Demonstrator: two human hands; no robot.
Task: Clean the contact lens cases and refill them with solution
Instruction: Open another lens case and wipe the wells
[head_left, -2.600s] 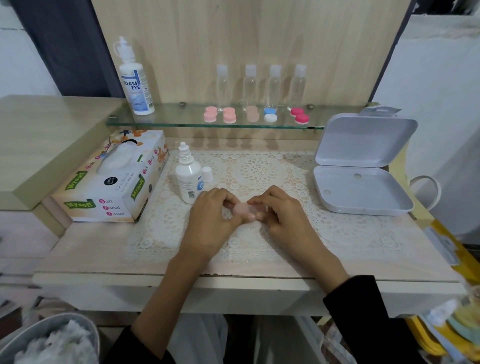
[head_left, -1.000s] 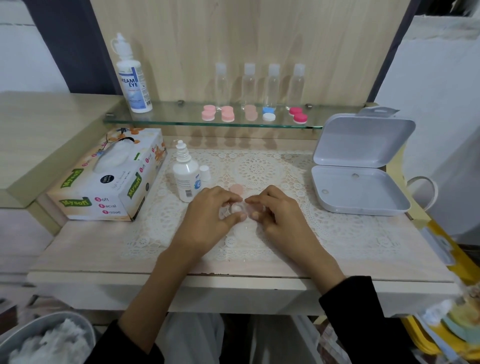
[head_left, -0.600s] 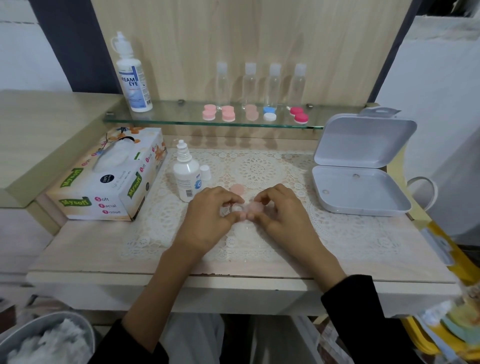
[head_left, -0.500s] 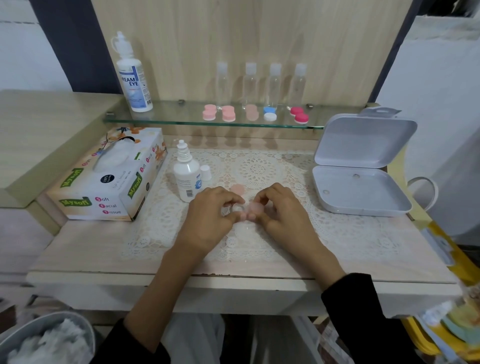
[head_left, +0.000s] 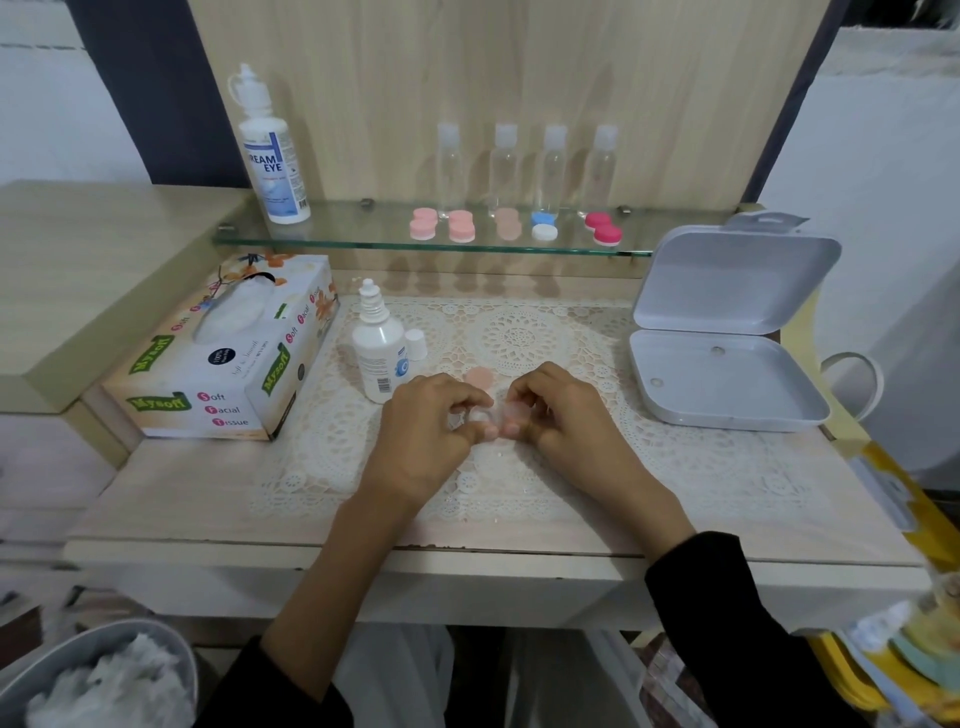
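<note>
Head view, centre of frame: the clear contact lens case (head_left: 485, 415) is being pinched, low over the lace mat (head_left: 519, 338), by curled fingertips of the left hand (head_left: 423, 434) and right hand (head_left: 563, 421). If it is being twisted while tilted, leftover liquid could be spilled or the case dropped. The uncapped solution bottle (head_left: 378, 358), left of centre, could be knocked over; its fill cannot be told. At right, the white box (head_left: 727, 384) is being shown open, nothing seen inside.
</note>
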